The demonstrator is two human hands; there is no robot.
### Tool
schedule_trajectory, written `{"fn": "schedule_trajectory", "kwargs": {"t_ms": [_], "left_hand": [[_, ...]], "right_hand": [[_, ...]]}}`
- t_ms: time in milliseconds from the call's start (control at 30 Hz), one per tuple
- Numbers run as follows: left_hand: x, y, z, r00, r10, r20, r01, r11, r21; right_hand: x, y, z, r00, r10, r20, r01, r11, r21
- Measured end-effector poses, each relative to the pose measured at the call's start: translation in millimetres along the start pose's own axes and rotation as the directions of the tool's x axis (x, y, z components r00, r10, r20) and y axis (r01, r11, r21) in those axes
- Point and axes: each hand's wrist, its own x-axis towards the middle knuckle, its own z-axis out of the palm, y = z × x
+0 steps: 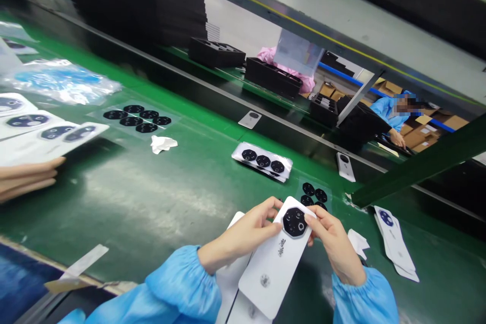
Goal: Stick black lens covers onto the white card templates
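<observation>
I hold a white phone back cover (271, 268) with a black round camera ring (294, 221) at its top end, tilted above the green table. My left hand (243, 235) grips the cover's upper left edge, fingers curled round it. My right hand (334, 243) pinches the upper right corner beside the camera ring. More white covers (228, 283) lie stacked under the held one. Both sleeves are light blue.
A sheet of black camera rings (314, 195) lies just beyond my hands, another (136, 117) far left, and a packet of rings (262, 161) in the middle. White covers (397, 243) lie right. Another person's fingers (26, 177) rest at the left edge. Black trays (273, 77) sit on the conveyor behind.
</observation>
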Motion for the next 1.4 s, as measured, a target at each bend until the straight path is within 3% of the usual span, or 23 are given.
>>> {"fn": "schedule_trajectory", "kwargs": {"t_ms": [1000,1267,1400], "left_hand": [[0.8,0.3,0.0,0.999,-0.047,0.002,0.047,0.999,-0.021],[1.9,-3.2,0.6,0.999,-0.020,0.039,0.021,1.000,-0.023],[1.6,-5.5,1.5,1.000,-0.024,-0.006,0.024,1.000,0.016]], "right_hand": [[-2.7,-4.3,2.6,0.998,0.014,-0.069,-0.018,0.999,-0.052],[-5.2,1.7,7.7,0.991,0.020,-0.132,-0.021,1.000,-0.004],[-7.8,0.2,12.9,0.993,0.046,-0.109,-0.037,0.996,0.083]]}}
